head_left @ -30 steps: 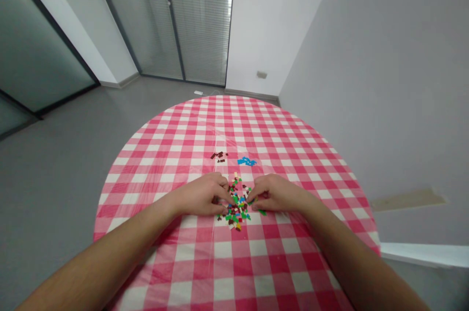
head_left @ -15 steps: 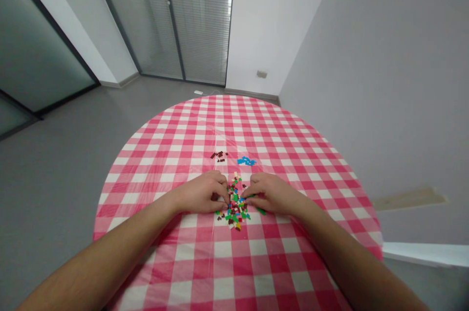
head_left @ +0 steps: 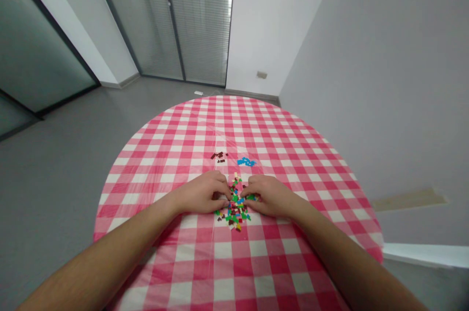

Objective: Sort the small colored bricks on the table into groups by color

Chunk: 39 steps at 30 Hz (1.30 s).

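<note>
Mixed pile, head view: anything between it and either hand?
Nothing visible. The left hand is at the left edge of the mixed pile, the right hand at its right edge. Brown pieces and blue pieces lie beyond it, not between.

From my end I'm counting two hands: one left hand (head_left: 205,192), one right hand (head_left: 270,195). I'm logging one table (head_left: 227,262), three groups of small pieces: one mixed pile (head_left: 234,218), one brown cluster (head_left: 220,154), one blue cluster (head_left: 245,162). Individual pieces are overlapping too much for me to count.
</note>
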### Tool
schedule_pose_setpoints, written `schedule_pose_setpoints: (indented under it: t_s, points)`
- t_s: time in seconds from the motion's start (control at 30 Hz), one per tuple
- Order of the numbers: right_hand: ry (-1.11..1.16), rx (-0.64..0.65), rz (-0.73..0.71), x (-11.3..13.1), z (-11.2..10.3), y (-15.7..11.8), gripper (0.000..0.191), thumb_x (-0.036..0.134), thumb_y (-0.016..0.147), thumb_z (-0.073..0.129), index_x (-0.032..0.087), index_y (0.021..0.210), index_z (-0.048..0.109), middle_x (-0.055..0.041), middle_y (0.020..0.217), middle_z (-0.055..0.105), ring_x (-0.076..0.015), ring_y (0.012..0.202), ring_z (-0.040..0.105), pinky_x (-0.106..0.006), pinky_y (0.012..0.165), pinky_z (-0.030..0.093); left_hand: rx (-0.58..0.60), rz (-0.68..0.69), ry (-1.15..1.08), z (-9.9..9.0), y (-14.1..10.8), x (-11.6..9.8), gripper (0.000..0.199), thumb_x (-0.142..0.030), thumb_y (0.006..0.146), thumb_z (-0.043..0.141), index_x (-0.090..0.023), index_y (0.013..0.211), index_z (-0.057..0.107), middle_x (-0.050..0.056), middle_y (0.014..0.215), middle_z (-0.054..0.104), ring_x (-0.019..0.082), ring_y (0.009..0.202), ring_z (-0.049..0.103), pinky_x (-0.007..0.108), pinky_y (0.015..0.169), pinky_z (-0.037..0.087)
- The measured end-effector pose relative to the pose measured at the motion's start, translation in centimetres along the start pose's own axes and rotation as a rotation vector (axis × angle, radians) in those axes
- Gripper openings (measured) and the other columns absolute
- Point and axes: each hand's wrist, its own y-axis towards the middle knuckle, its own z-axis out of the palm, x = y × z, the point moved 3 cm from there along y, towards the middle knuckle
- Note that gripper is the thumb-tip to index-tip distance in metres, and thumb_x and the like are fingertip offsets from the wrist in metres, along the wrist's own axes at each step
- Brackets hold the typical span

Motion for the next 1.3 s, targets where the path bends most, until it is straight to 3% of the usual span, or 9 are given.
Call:
schedule_pose_setpoints:
  t_s: [0.33, 0.8, 1.3]
  points:
    - [-0.058, 0.037, -0.053, 0.31, 0.16, 0.14, 0.021, 0.031, 0.092, 0.057, 0.024, 0.104, 0.072, -0.0047, 0.086, 0.065, -0.016, 0.076, 0.056, -0.025, 0.062, 0.035, -0.001, -0.006, -0.004, 0.05, 0.08, 0.07, 0.012, -0.015, 0.081, 0.061, -0.019, 0.086, 0.07, 0.003, 0.082, 0.068, 0.016, 0.078, 0.06, 0.029, 0.076, 0.045]
    - [-0.177, -0.042, -0.071, 0.9, 0.27, 0.46, 0.023, 0.025, 0.095, 0.05, 0.018, 0.089, 0.071, -0.0053, 0.083, 0.064, -0.0151, 0.074, 0.054, -0.025, 0.062, 0.035, -0.022, 0.01, 0.007, -0.18, 0.1, -0.21, 0.011, -0.016, 0.082, 0.06, -0.018, 0.084, 0.07, 0.003, 0.079, 0.066, 0.016, 0.076, 0.059, 0.028, 0.073, 0.044]
    - [-0.033, -0.006, -0.067, 0.96, -0.08, 0.14, 0.02, 0.025, 0.093, 0.054, 0.019, 0.095, 0.072, -0.0054, 0.088, 0.067, -0.015, 0.078, 0.059, -0.025, 0.066, 0.04, -0.02, 0.005, -0.028, -0.07, 0.0, 0.16, 0.012, -0.016, 0.082, 0.06, -0.017, 0.086, 0.07, 0.004, 0.082, 0.068, 0.016, 0.078, 0.06, 0.028, 0.076, 0.044]
